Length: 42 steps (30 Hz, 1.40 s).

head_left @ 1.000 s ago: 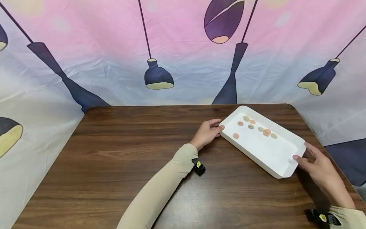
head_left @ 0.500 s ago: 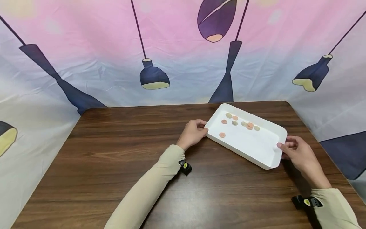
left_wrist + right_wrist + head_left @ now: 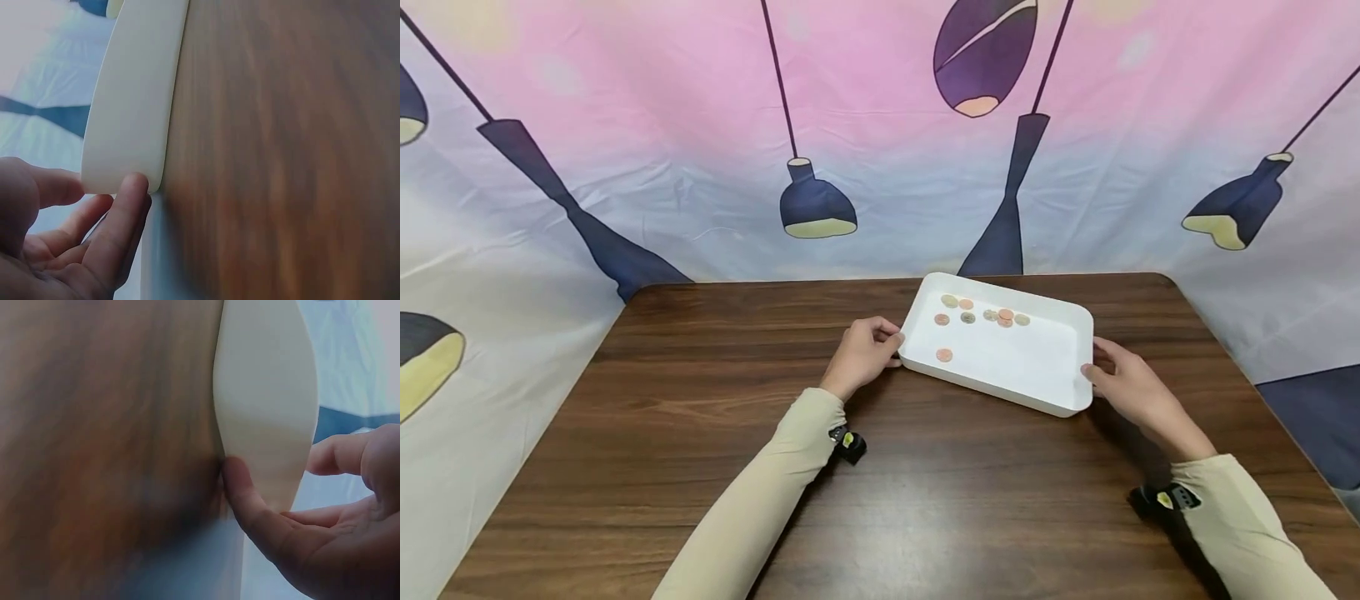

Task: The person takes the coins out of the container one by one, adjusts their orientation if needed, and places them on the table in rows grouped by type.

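A white rectangular tray lies slightly slanted toward the back of the wooden table, right of the middle. Several copper and pale coins lie flat in it, mostly along its far left part; two copper ones overlap. My left hand holds the tray's left end, thumb on the rim and fingers at the outer wall. At the opposite end my right hand grips the rim likewise. Both wrist views show the tray's outer wall between thumb and fingers. Whether its base touches the table cannot be made out.
The brown wood-grain table spreads around the tray, its far edge just behind it. A cloth backdrop printed with hanging lamps rises behind the table. Black wrist cameras sit on both sleeves.
Both hands have carried the tray leftward across the table and turned it, so its long side lies closer to parallel with the far edge. The coins keep their arrangement inside.
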Each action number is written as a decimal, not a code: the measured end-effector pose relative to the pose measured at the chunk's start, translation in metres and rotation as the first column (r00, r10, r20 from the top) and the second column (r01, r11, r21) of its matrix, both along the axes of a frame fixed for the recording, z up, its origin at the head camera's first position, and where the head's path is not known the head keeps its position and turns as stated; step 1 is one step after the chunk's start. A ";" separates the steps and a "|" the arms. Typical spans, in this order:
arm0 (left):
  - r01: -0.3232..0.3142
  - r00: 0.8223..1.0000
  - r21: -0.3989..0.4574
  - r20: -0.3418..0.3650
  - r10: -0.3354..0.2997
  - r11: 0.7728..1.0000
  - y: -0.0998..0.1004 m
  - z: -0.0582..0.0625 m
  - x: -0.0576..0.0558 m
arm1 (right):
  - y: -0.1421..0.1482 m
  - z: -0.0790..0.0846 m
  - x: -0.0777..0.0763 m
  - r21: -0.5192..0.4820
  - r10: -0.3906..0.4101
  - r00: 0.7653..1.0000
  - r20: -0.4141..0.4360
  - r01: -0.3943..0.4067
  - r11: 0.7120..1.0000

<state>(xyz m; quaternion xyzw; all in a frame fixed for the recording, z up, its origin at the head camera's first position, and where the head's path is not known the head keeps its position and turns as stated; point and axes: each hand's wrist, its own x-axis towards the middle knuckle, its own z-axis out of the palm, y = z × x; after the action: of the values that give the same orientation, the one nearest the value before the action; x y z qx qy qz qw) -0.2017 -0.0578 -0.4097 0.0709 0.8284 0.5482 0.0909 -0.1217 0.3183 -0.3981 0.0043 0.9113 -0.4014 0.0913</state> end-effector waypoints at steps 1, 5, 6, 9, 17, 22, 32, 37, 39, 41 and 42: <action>-0.004 1.000 -0.006 0.001 0.004 1.000 -0.003 0.000 0.000 | -0.003 0.001 -0.003 -0.013 0.016 1.000 0.004 -0.016 1.000; -0.019 1.000 -0.013 0.016 0.019 1.000 -0.017 0.003 0.000 | -0.014 0.006 -0.016 -0.057 0.073 0.997 0.011 -0.073 0.996; -0.023 0.999 -0.010 0.024 0.023 1.000 -0.021 0.003 0.000 | -0.017 0.007 -0.020 -0.063 0.087 0.996 0.012 -0.086 0.994; -0.027 0.998 0.004 0.051 0.027 1.000 -0.032 0.004 -0.001 | -0.021 0.008 -0.031 -0.076 0.109 0.994 0.021 -0.107 0.991; -0.022 0.995 0.025 0.098 0.019 0.999 -0.053 0.003 -0.003 | -0.029 0.005 -0.055 -0.189 0.133 0.988 0.079 -0.116 0.975; -0.009 0.992 0.008 0.124 0.008 1.000 -0.062 0.005 -0.005 | -0.035 0.004 -0.067 -0.263 0.142 0.985 0.094 -0.113 0.958; 0.016 0.987 0.033 0.157 -0.021 0.999 -0.080 0.011 -0.012 | -0.056 0.001 -0.091 -0.327 0.057 0.993 0.103 -0.021 0.945; 0.000 0.986 0.039 0.168 -0.007 0.999 -0.087 0.009 -0.017 | -0.061 -0.002 -0.095 -0.397 0.035 0.993 0.117 0.015 0.918; -0.003 0.986 0.045 0.169 -0.004 0.999 -0.089 0.008 -0.019 | -0.063 -0.002 -0.097 -0.421 0.030 0.993 0.113 0.020 0.907; -0.005 0.986 0.056 0.168 -0.004 0.998 -0.091 0.009 -0.019 | -0.065 -0.002 -0.098 -0.435 0.016 0.995 0.103 0.031 0.900; -0.008 0.986 0.063 0.167 -0.002 0.998 -0.093 0.008 -0.020 | -0.066 -0.003 -0.099 -0.443 0.009 0.995 0.100 0.036 0.896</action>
<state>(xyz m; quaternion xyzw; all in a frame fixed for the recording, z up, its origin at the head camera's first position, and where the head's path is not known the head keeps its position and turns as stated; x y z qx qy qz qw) -0.2217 -0.1505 -0.4017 0.0263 0.8002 0.5782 0.1569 -0.2208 0.2521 -0.4007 0.0097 0.7901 -0.5984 0.1322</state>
